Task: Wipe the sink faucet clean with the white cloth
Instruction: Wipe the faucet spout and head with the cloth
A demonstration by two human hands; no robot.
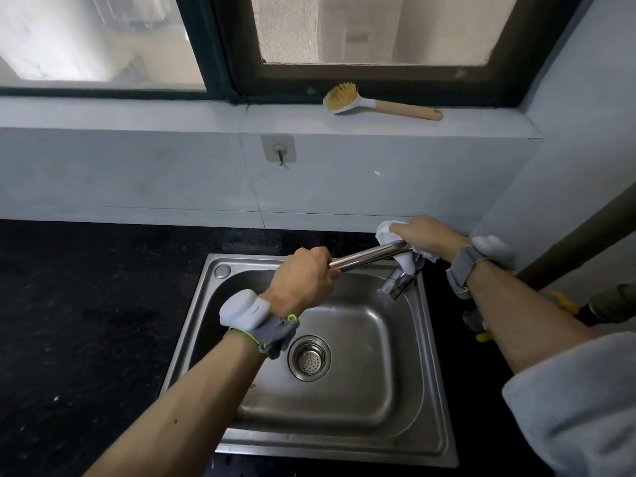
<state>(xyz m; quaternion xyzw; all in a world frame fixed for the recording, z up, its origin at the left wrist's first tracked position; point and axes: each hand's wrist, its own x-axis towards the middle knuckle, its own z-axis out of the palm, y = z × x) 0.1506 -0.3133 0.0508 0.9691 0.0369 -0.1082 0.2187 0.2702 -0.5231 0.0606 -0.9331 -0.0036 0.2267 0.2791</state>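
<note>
The chrome faucet [370, 256] stands at the right rear of the steel sink [432, 356], its spout stretched left over the basin. My left hand [303, 280] is closed around the spout's outer end. My right hand [425, 237] grips the white cloth [406, 261], bunched around the faucet where spout meets body. The faucet's lever handle [395, 287] shows below the cloth. Both wrists wear grey straps with white devices.
Black countertop [86, 321] surrounds the sink. A scrubbing brush [375, 103] with a wooden handle lies on the window ledge above. A wall hook [278, 149] sits on the tiled backsplash. A dark pipe [578, 242] runs diagonally at the right.
</note>
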